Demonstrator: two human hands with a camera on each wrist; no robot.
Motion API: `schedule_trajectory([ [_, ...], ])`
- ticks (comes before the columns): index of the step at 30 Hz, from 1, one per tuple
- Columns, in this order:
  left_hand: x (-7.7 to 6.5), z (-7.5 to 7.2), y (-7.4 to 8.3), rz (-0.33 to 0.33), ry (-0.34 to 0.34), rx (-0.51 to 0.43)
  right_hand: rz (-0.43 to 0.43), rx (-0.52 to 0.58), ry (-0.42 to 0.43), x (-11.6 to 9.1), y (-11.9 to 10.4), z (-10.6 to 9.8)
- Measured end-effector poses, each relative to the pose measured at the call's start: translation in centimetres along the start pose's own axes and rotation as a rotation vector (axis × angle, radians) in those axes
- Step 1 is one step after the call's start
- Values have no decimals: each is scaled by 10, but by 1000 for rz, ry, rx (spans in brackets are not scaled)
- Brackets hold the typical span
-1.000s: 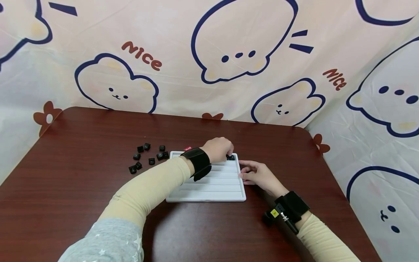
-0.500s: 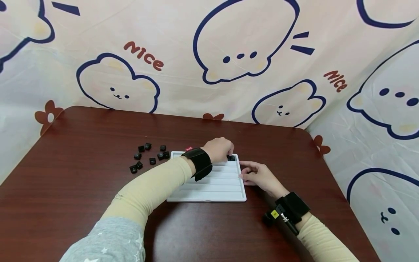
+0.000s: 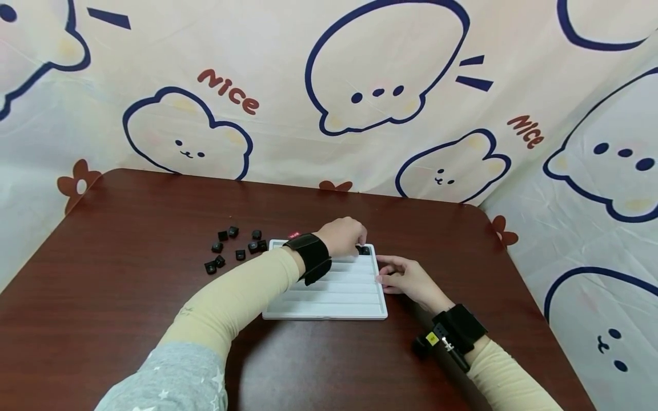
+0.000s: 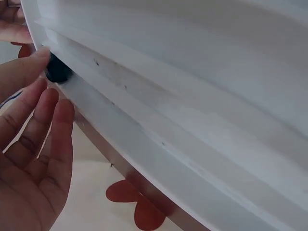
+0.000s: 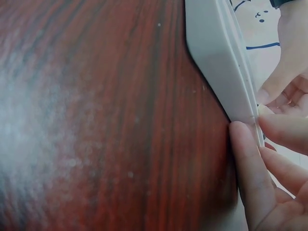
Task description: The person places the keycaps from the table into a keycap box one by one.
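Leftmost, your small black blocks point(image 3: 240, 255) lie loosely scattered on the dark red-brown table point(image 3: 128, 297), some touching and others apart, the nearest of them just beside the tray. Next comes your left arm, in a grey star-print sleeve point(image 3: 172, 377) over a cream one point(image 3: 226, 299), with a black wristband point(image 3: 310, 260), reaching across the white tray point(image 3: 324, 311). The tray lies flat, its long ridges marking out rows, and a small red tag point(image 3: 294, 235) shows just behind its far rim. Your left hand point(image 3: 343, 237) is over the far row, towards the right end. There, your thumb touches a dark block point(image 4: 58, 71) seated in that row near the corner; your fingertips are close by on its other side, but you can't tell from these views whether they pinch it. Farther right, your right hand point(image 3: 411, 279) has its fingers loosely bent, thumb and fingertips touching the tray's right edge without wrapping round it. Behind that hand sits another black band point(image 3: 459, 327), above a cream sleeve.
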State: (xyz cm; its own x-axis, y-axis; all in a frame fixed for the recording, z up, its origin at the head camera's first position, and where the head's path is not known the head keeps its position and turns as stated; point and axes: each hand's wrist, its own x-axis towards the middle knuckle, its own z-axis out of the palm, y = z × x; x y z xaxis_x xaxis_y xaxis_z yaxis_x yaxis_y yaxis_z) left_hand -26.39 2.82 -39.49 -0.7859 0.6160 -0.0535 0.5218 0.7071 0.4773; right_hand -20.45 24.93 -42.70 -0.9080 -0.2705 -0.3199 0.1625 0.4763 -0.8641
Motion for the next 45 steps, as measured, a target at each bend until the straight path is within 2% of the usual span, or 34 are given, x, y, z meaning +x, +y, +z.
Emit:
schedule_trajectory([
  [7,-10,-10,-10,34,60,-14,-9,-19,-14,6,-2,0],
  [13,-28,-18,-19,93,93,-13,0,-22,-19,9,-2,-1],
  [19,-53,-25,-30,145,107,0,-1,-18,-30,10,-2,2],
  [28,-97,-40,-59,229,67,-39,1,-7,-29,12,2,0],
  [38,-150,-53,-100,192,153,-74,2,-1,-36,11,5,-5],
  [45,-187,-64,-120,109,214,-73,-20,5,-42,8,5,-4],
])
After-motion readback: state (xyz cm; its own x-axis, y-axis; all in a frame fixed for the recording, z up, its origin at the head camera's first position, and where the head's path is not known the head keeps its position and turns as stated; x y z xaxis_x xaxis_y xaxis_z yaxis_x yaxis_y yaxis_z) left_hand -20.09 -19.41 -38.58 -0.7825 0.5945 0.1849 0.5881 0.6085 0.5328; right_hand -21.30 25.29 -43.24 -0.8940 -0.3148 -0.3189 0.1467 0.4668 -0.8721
